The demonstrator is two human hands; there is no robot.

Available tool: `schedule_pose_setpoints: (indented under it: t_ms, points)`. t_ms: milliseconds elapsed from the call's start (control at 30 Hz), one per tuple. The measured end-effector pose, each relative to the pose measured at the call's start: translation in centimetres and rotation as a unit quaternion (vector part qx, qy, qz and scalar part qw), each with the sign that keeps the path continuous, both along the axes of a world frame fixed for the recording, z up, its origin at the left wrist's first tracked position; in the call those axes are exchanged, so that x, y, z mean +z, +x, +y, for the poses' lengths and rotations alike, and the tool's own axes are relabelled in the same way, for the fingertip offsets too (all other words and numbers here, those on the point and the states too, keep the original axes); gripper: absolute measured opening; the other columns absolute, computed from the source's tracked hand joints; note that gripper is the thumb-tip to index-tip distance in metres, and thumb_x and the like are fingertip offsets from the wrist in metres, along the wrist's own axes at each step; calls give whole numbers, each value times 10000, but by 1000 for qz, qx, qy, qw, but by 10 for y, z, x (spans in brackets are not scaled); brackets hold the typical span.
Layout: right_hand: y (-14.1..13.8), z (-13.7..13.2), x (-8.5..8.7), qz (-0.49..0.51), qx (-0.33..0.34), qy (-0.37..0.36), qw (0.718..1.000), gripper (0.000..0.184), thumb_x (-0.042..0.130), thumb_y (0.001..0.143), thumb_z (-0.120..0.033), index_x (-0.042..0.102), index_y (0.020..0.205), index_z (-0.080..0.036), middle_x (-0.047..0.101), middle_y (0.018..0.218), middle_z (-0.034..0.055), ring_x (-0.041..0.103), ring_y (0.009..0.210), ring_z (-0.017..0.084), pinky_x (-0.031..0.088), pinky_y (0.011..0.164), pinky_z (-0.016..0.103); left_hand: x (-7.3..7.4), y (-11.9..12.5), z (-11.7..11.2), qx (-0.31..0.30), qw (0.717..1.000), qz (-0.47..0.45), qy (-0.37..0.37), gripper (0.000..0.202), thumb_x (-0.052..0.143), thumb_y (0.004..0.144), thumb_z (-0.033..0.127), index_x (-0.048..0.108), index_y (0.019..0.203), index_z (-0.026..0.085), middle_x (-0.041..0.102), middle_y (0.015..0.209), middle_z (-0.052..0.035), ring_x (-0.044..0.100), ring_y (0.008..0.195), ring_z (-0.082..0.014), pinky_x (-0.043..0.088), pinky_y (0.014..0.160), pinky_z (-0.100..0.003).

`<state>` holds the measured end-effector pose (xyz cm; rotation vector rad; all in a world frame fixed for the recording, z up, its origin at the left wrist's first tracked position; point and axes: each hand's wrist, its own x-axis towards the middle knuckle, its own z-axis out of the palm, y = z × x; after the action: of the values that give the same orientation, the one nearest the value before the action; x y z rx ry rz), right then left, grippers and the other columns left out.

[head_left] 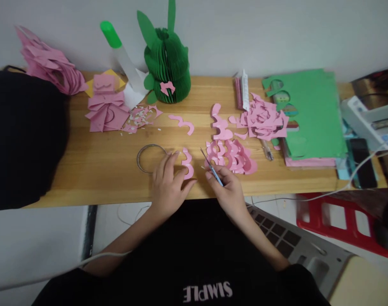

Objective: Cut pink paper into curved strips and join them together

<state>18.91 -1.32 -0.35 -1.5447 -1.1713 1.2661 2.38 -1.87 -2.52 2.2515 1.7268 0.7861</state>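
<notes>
Fingers (171, 165) of the left hand (168, 187) are being spread against a pink wavy-edged cutout (188, 163) mid-frame; a thin blue tool (213, 170) is being pinched by the right hand (229, 191).

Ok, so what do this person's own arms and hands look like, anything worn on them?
Both hands, left hand and right hand, are bare: no gloves, rings or watch show. The forearms are bare too. Short black sleeves belong to a black top with white lettering reading SIMPLE.

Hands: we counted two, left hand (168, 187) and right hand (228, 191).
Wire ring (149, 145): we saw one.
Green paper tree (167, 63): we saw one.
Glue bottle (125, 63): we saw one.
</notes>
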Motion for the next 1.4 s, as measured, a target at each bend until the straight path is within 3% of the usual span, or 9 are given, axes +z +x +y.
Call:
schedule_pose_setpoints:
  t_ms: [133,367,600,833,1000,1133,1233,1400]
  points:
    - [0,-4,-4,3,-8,-7,1000,205,626,778,-408,635,866,-223,707,751,27,666,760,207,520,645,305,-4,2,0,5,999,8,47,54,647,859,223,696,863,201,557,1365,-138,487,1293,-359,408,1035,-552]
    - [-7,-7,-11,11,-3,6,1000,184,606,802,-375,610,906,-223,729,832,47,695,832,223,547,708,333,-7,-4,0,-1,997,9,83,104,605,882,199,709,890,203,583,1340,-113,521,1261,-306,441,1024,-497]
    - [-16,-2,-16,-46,-1,43,998,314,637,791,-321,570,1081,-221,719,1082,94,696,1022,262,528,895,411,-6,-8,1,8,997,-38,61,145,592,872,169,724,897,226,615,1304,-103,530,1229,-299,430,1025,-510]
    - [-30,6,-21,-85,3,47,995,444,675,763,-314,530,1168,-206,680,1185,127,701,953,257,534,876,427,-12,-12,-2,28,991,-123,46,171,628,849,166,731,952,256,639,1281,-90,525,1214,-295,366,1067,-513]
    - [-36,13,-21,-127,-6,48,991,507,687,743,-300,507,1202,-182,689,1129,137,689,925,268,517,886,455,-13,-11,-4,41,992,-90,79,170,641,829,170,732,943,257,650,1280,-82,553,1174,-299,400,1027,-510]
    - [-36,11,-24,-97,-11,61,993,464,648,773,-317,494,1190,-186,660,1159,144,676,955,258,521,860,427,-13,-10,-4,44,991,-71,103,193,650,815,151,727,959,252,646,1295,-83,555,1173,-303,416,1010,-494]
    - [-36,9,-25,-77,-12,58,995,476,636,791,-348,474,1207,-182,680,1067,126,683,895,245,530,805,401,-12,-8,-4,44,989,-41,136,157,663,808,144,718,928,230,649,1284,-102,550,1167,-305,449,969,-472]
    - [-39,12,-22,-160,1,43,986,552,660,762,-323,470,1253,-154,691,909,93,683,791,256,519,728,389,-9,-3,0,68,981,-25,181,50,690,802,147,665,794,190,667,1218,-112,570,1117,-287,479,929,-444]
